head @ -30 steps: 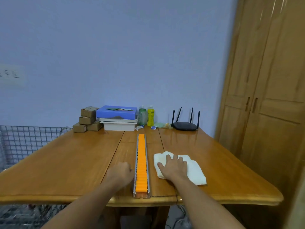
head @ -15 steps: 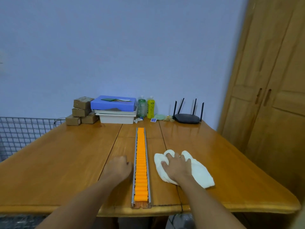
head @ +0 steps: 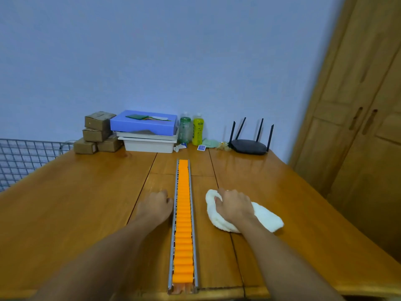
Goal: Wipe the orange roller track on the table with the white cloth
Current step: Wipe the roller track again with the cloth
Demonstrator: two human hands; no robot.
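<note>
A long orange roller track [head: 183, 218] in a grey metal frame runs down the middle of the wooden table [head: 76, 203], from the near edge toward the far side. To its right lies a white cloth [head: 263, 216], bunched up. My right hand [head: 235, 205] grips the cloth's left part with curled fingers. My left hand [head: 155, 205] rests on the table against the track's left rail, fingers curled under; what they touch is hidden.
At the table's far edge stand brown cardboard boxes [head: 97, 132], a blue box on white trays [head: 147, 131], two bottles [head: 192, 129] and a black router [head: 249, 142]. A wire mesh rack [head: 23, 157] is at the left, a wooden wardrobe [head: 358, 127] at the right.
My right hand's fingers have closed and gathered the cloth, which was flat under a spread hand. The view has tilted down and come closer. My left hand stays beside the track.
</note>
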